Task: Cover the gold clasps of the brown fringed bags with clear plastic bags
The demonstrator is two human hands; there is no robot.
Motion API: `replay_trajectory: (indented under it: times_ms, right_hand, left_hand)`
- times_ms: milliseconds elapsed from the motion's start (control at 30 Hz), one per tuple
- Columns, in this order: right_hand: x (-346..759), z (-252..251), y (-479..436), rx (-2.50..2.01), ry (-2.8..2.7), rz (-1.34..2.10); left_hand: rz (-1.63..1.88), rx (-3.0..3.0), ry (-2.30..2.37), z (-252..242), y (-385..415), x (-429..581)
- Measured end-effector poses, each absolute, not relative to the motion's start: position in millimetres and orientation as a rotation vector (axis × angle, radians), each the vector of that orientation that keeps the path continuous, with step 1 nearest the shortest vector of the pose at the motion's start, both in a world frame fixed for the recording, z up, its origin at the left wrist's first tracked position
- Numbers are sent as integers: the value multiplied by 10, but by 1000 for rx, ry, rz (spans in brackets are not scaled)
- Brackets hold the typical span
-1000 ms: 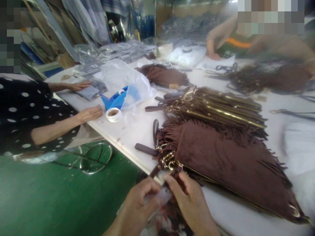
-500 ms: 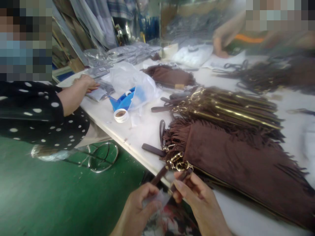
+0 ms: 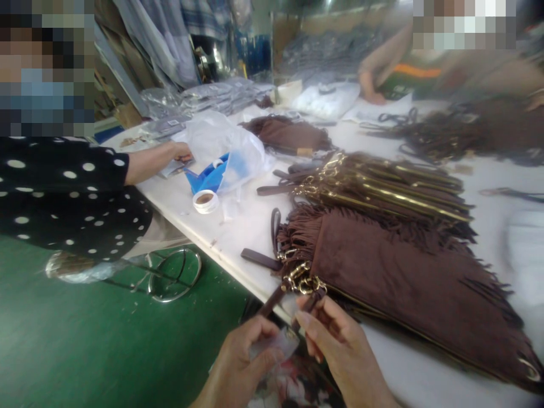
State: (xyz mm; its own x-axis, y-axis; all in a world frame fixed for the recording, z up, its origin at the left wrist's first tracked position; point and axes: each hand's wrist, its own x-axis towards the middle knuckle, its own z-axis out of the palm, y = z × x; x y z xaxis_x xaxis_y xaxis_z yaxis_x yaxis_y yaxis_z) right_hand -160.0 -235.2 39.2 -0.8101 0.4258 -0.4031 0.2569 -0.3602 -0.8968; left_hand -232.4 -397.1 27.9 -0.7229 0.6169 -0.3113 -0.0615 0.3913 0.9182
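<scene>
At the bottom of the head view my left hand (image 3: 244, 362) is pinched on a small clear plastic piece (image 3: 274, 343) near the table's front edge. Beside it my right hand (image 3: 335, 345) closes its fingers on a dark brown strap (image 3: 308, 304) that hangs from the gold chain (image 3: 304, 280) of the nearest brown fringed suede bag (image 3: 403, 283). A second strap end (image 3: 272, 299) runs down toward my left hand. Both hands sit just below the bag's chain corner.
More brown fringed bags (image 3: 382, 184) are stacked behind on the white table (image 3: 238, 226). A tape roll (image 3: 205, 201), blue item in a clear bag (image 3: 221, 164) and packaged goods lie left. A person in polka dots (image 3: 72, 198) reaches onto the table; another person's arm (image 3: 382, 62) works far back. Green floor, metal stool ring (image 3: 172, 275).
The polka-dot person's hand moved from the table edge to the packets by the clear bag. My hands stayed at the bag's chain, shifting slightly; the view swung a little.
</scene>
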Motion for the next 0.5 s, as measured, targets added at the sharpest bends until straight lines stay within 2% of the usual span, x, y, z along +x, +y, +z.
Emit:
replay_trajectory:
  times_ms: [500]
  right_hand:
    - [-1578,419,-2309,-909,-1895,2168]
  left_hand:
    - [1631,195,1492,166,-3888,-2288]
